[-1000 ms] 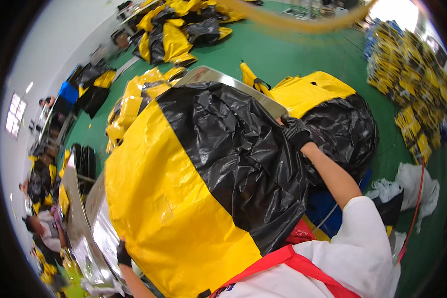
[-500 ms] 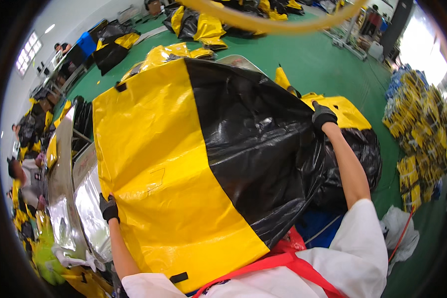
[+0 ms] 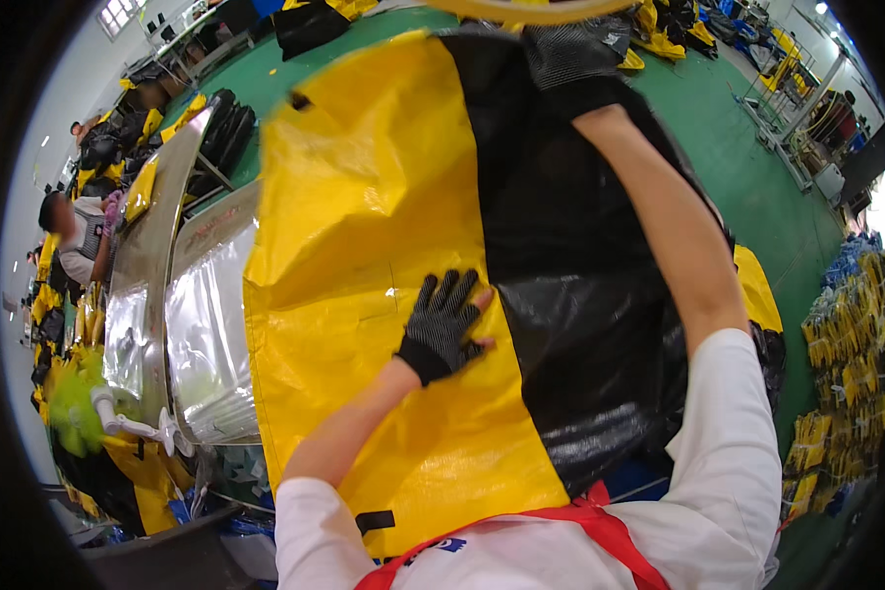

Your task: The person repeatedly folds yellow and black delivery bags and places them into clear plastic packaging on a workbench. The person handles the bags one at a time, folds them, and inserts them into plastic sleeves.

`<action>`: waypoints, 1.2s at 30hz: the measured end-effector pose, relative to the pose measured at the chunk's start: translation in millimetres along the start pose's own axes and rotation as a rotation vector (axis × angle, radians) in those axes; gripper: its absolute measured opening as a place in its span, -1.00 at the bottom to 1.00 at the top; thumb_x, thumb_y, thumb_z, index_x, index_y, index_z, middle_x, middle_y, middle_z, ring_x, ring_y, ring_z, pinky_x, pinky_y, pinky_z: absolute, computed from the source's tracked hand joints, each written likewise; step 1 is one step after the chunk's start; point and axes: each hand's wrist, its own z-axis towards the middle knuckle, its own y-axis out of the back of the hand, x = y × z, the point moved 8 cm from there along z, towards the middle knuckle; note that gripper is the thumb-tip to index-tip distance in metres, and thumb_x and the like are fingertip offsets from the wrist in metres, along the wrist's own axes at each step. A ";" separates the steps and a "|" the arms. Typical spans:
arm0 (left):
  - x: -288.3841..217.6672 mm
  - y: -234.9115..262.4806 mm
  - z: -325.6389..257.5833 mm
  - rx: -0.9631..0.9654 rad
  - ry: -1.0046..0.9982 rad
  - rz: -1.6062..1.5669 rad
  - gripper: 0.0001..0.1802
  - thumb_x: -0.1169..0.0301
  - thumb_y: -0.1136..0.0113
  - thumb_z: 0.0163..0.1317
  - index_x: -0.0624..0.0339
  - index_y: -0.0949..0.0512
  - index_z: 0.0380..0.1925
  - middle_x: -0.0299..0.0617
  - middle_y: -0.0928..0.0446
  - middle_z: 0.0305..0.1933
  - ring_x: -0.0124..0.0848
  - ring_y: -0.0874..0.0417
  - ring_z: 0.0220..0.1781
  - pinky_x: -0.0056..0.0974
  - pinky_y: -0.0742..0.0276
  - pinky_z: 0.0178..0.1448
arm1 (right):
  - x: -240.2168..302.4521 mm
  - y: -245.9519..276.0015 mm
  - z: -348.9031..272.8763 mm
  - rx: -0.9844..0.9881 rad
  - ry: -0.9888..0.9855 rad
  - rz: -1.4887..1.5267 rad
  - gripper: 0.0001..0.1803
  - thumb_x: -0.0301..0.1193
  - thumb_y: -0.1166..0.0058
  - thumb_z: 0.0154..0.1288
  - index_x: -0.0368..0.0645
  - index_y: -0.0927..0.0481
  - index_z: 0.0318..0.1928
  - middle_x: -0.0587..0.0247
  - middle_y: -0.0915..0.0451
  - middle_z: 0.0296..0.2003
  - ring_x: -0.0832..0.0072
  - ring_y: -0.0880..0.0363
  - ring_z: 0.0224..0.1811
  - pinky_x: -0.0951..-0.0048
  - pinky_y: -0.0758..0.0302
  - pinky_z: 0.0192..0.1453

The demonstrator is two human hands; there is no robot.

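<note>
A large yellow-and-black plastic sheet, perhaps a flat bag, spreads in front of me, its yellow part on the left and black on the right. My left hand, in a dark grey fingertip-less glove, lies flat with fingers spread on the yellow part, close to the colour seam. Stretched far forward, my right hand is on the black part near its far edge; its fingers blend into the dark material. Small black tabs sit at the yellow part's upper left and on its near edge.
A metal-topped table holds clear plastic sheets at left. Beyond it a person works beside yellow and black pieces. Bundled yellow stacks stand on the green floor at right. A yellow hoop crosses the top of the view.
My left hand has left the sheet's left edge and now lies flat on its middle. My right hand has moved from the right edge to the far edge. The view has shifted.
</note>
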 end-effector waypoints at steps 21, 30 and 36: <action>366.7 99.0 -454.9 0.614 1.041 0.137 -0.43 0.06 0.09 0.27 0.05 -0.25 0.23 0.07 -0.27 0.24 -0.04 -0.35 0.21 -0.04 -0.25 0.24 | 6.5 149.3 -335.1 0.891 -0.069 0.690 -0.51 -0.41 -0.25 -0.13 -0.10 -0.54 -0.06 0.09 -0.56 -0.14 0.12 -0.51 -0.05 0.23 -0.39 0.12; -3.9 32.6 -137.4 0.323 0.200 0.188 -0.04 -0.10 -0.19 -0.06 0.08 -0.11 0.30 0.05 -0.02 0.40 0.06 0.05 0.42 0.22 0.36 0.39 | 73.9 32.2 -332.4 0.800 -0.048 0.326 -0.10 0.28 0.05 0.03 0.20 -0.10 0.34 -0.01 0.12 0.38 0.01 0.26 0.43 -0.01 0.42 0.42; 14.3 11.1 -165.0 0.193 0.025 0.279 -0.09 -0.19 -0.20 -0.14 0.11 -0.30 0.18 0.11 -0.23 0.26 0.12 -0.17 0.30 0.22 0.13 0.36 | 55.5 119.4 -338.4 0.703 0.122 0.750 -0.17 0.05 -0.16 -0.05 0.06 -0.27 0.26 -0.01 -0.27 0.20 0.03 -0.15 0.29 0.02 0.01 0.36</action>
